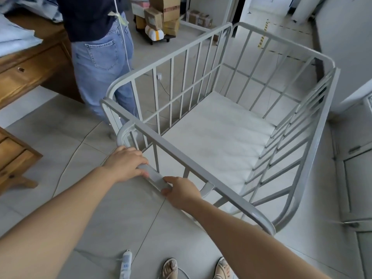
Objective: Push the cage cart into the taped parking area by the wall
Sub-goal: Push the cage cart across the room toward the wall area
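Observation:
The grey metal cage cart (314, 168) stands on the tiled floor in front of me, its barred sides open at the top and its white floor panel (217, 137) bare. My left hand (125, 163) and my right hand (181, 191) both grip the cart's push handle (156, 178) at the near end, close together. Far ahead, beyond the cart, yellow-and-black tape (263, 34) and dashed dark tape lines (289, 55) mark a patch of floor next to a white wall (346, 37).
A person in blue jeans (100, 63) stands just left of the cart beside a wooden desk (30, 65). A dolly stacked with cardboard boxes (161, 17) sits far ahead. A power strip (125, 264) and cable lie by my feet. White cabinets (354, 178) line the right.

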